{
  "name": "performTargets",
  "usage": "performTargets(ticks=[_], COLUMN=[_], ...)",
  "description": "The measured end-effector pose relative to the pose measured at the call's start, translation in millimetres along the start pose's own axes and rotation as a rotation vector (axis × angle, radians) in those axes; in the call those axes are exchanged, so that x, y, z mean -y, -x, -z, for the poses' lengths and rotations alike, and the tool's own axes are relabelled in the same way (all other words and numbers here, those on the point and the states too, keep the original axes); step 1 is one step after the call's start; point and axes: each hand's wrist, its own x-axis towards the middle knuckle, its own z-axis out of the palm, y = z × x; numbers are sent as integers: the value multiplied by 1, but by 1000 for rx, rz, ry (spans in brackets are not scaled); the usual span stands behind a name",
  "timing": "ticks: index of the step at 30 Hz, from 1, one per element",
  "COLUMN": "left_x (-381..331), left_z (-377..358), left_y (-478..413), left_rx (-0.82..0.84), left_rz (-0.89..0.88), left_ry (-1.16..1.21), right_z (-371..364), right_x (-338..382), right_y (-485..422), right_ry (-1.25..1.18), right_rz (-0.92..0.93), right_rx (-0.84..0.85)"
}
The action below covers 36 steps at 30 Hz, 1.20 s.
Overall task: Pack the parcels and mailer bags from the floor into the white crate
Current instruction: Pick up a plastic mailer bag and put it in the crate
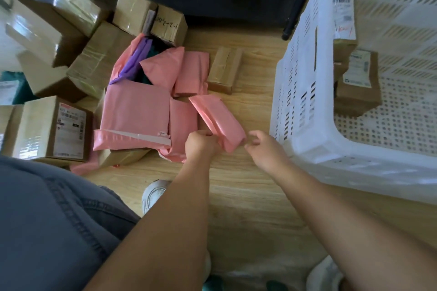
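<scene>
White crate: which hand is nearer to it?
Right. The right hand sits just beside the near corner of the white crate; the left hand is farther off, gripping the pink mailer bag.

Bare wooden floor point(255, 73) forms an open strip between the heap of pink mailer bags point(137, 111) and the white crate point(305, 146), broken by one small brown box point(224, 69). A tilted pink mailer point(220, 120), gripped by the left hand point(199, 143), crosses the strip's near end. Cardboard boxes point(47, 30) wall off the left. Inside the crate, stacked parcels point(357, 87) stand against its left wall; the perforated bottom point(397, 130) beside them lies open. A black leg point(300, 0) stands by its far corner.
</scene>
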Motion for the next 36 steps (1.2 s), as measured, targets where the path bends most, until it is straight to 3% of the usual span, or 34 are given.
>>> performTargets(ticks=[11, 16, 23, 28, 32, 34, 36], left_x=[-35, -43, -53, -42, -37, -40, -46], left_z=[21, 28, 43, 56, 53, 54, 59], left_y=[61, 84, 108, 106, 109, 113, 116], left_rx=[-8, -65, -95, -197, -32, -1, -44], left_rz=[-170, -262, -398, -213, -8, -45, -96], left_ry=[-4, 57, 166, 176, 379, 516, 502], right_z=[19, 26, 33, 36, 36, 35, 38], right_x=[33, 39, 40, 40, 46, 48, 53], right_y=[52, 73, 83, 87, 90, 92, 96], right_ry=[29, 127, -23, -165, -308, -349, -339], right_rz=[192, 273, 310, 320, 320, 317, 323], right_rx=[-29, -178, -373, -486, -478, -468, -465])
